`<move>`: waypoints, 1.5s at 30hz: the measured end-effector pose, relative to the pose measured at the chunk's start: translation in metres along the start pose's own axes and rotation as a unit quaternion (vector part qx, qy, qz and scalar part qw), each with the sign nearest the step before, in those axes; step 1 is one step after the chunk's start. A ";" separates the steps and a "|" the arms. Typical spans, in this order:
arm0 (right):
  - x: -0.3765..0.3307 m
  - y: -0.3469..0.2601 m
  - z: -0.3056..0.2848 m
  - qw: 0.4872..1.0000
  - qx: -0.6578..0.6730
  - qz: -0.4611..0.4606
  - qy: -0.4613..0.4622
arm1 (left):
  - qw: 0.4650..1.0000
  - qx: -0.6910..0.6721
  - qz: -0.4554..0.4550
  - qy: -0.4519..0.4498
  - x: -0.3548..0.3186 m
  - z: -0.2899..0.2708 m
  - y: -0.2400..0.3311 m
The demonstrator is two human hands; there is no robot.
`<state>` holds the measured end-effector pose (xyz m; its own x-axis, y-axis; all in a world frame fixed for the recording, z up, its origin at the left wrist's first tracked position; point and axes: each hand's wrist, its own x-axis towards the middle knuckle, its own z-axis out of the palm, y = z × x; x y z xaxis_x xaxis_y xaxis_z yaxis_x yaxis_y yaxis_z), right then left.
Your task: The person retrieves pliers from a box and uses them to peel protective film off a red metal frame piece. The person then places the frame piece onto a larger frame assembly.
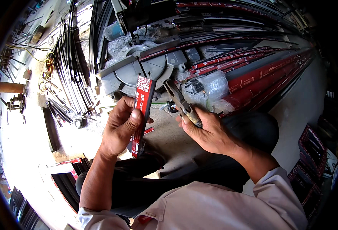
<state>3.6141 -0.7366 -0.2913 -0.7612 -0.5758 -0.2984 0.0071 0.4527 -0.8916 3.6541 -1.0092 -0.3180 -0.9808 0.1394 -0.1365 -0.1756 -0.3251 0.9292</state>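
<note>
Left hand: your left hand [119, 128] holds a red strip [141, 115] upright in front of you; the thumb presses on its front face and the other fingers are curled together behind it.
Red strip: it is long and narrow, red with white print, and a thin dark rod comes out of its top end toward the saw [144, 67]. Its lower end reaches below your palm, above your dark trousers.
Right hand: your right hand [209, 130] grips the pliers [180, 101] by the handles; the fingers are closed around them and the thumb lies along the side.
Pliers: they point up and to the left, and the tip is just beside the strip, not touching it. I cannot tell if the tip is open.
Saw: a grey round-base saw stands on the floor behind both hands.
Profiles: long red profiles [261, 74] lie to the right of the saw, and black ones [71, 65] to the left.
Floor: pale concrete [299, 111], with clear plastic wrap [215, 82] near the red profiles.
</note>
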 end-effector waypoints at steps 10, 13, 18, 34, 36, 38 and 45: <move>0.000 -0.004 0.000 1.000 0.010 -0.005 0.001 | 0.995 -0.094 -0.013 -0.040 0.002 -0.002 0.000; -0.001 -0.004 0.000 1.000 0.010 -0.008 -0.003 | 0.993 -0.108 -0.020 -0.045 0.001 -0.003 0.001; -0.001 -0.006 -0.001 1.000 -0.009 -0.017 -0.001 | 0.991 -0.123 -0.022 -0.041 0.001 0.000 0.004; 0.000 -0.006 0.001 1.000 -0.010 -0.016 -0.003 | 0.975 -0.206 -0.050 -0.066 0.001 0.001 0.003; 0.000 -0.006 0.001 1.000 -0.005 -0.019 0.000 | 0.979 -0.193 -0.051 -0.052 0.002 0.005 0.004; -0.001 -0.005 0.002 1.000 -0.009 -0.029 0.006 | 0.985 -0.163 -0.053 -0.028 0.002 0.011 0.006; -0.002 -0.011 0.003 0.995 -0.028 -0.091 0.026 | 0.997 -0.061 -0.045 -0.029 0.004 0.008 0.007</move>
<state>3.6173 -0.7426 -0.2816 -0.7794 -0.6159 -0.1151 -0.1680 0.3824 -0.9086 3.6498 -1.0041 -0.3090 -0.9545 0.2254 -0.1952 -0.2760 -0.4195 0.8648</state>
